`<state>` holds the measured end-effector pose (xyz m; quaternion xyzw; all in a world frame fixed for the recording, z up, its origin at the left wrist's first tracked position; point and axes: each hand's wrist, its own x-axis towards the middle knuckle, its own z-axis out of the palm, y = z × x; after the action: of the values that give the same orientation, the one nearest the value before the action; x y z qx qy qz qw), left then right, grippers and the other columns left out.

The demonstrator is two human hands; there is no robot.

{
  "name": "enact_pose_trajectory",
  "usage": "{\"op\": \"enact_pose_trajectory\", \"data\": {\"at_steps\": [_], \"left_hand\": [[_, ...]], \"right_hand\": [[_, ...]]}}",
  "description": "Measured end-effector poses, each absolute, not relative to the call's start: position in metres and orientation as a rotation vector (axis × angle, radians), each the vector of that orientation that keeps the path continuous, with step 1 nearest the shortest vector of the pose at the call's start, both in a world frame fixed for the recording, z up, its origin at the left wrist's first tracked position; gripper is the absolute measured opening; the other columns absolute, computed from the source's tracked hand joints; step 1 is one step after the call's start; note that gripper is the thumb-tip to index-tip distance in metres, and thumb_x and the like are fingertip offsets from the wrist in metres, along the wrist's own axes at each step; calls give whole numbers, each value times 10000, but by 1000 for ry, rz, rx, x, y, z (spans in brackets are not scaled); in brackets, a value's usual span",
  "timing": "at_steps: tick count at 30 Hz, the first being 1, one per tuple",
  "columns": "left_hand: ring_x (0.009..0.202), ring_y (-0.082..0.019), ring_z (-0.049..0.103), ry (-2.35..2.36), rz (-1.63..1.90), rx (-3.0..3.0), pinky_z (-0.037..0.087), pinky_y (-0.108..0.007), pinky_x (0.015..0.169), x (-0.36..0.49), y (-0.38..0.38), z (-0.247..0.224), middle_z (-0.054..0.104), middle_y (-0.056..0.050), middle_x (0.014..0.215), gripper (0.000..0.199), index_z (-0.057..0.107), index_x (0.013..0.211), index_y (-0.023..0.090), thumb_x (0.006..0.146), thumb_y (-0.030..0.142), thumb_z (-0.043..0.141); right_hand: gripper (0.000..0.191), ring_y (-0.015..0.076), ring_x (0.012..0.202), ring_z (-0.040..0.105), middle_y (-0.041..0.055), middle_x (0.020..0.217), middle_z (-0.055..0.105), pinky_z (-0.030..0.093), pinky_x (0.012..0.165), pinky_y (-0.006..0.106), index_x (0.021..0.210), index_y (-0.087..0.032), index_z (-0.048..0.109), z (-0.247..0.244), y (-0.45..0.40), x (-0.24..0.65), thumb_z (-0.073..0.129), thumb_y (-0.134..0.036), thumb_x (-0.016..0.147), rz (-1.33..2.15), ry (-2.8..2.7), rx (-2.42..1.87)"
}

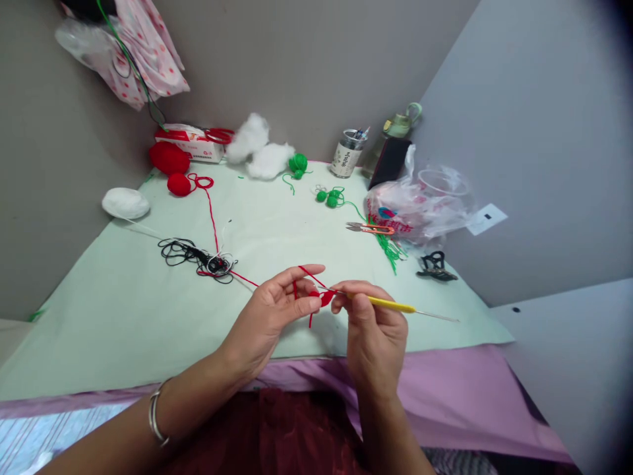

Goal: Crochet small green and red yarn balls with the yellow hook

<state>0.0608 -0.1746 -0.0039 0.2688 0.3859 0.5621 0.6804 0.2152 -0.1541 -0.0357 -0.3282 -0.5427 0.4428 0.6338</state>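
A small red crochet piece (326, 298) is pinched between the thumb and fingers of my left hand (284, 300). Red yarn (244, 278) runs over my raised left index finger, and a short red tail hangs below the piece. My right hand (373, 323) grips a crochet hook (390, 303) by its yellow handle. The hook's working tip meets the red piece and the yarn; its thin metal far end points right. Behind my left hand, the yarn crosses a tangle of black yarn (190, 254) and leads back to a small red ball (179, 185).
White yarn (125, 202) and a larger red ball (169, 158) lie at left. Stuffing (270, 160), green yarn (297, 163) and a pen holder (348, 155) stand at the back. Orange snips (370, 228), a plastic bag (415, 204) and a black claw clip (435, 267) are at right.
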Motion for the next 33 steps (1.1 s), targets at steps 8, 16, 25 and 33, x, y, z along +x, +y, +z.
{"op": "enact_pose_trajectory", "data": {"at_steps": [8, 16, 25, 33], "left_hand": [[787, -93, 611, 922, 1311, 660, 444, -218, 732, 61, -176, -3, 664, 38, 831, 382, 735, 1193, 212, 824, 217, 835], [769, -97, 600, 968, 1307, 728, 433, -221, 687, 61, -177, -3, 667, 44, 804, 381, 720, 1187, 212, 825, 231, 837], [710, -93, 553, 1028, 1330, 776, 421, -212, 650, 60, -177, -6, 654, 45, 777, 376, 725, 1183, 214, 824, 236, 837], [692, -113, 543, 1052, 1328, 793, 429, -248, 687, 60, -178, -4, 629, 44, 750, 369, 741, 1162, 208, 813, 269, 847]], "right_hand": [[199, 133, 737, 665, 15, 921, 766, 548, 705, 288, 986, -243, 766, -29, -160, 214, 578, -198, 1033, 909, -1305, -722], [240, 150, 772, 681, 4, 906, 764, 554, 716, 302, 1034, -252, 747, -24, -163, 213, 554, -109, 1015, 669, -1472, -737], [267, 183, 875, 711, 32, 966, 768, 567, 773, 338, 1087, -229, 726, -27, -166, 218, 569, -43, 976, 555, -1602, -716], [300, 205, 927, 723, 53, 988, 769, 578, 801, 367, 1126, -231, 711, -28, -168, 217, 557, -27, 970, 455, -1684, -710]]}}
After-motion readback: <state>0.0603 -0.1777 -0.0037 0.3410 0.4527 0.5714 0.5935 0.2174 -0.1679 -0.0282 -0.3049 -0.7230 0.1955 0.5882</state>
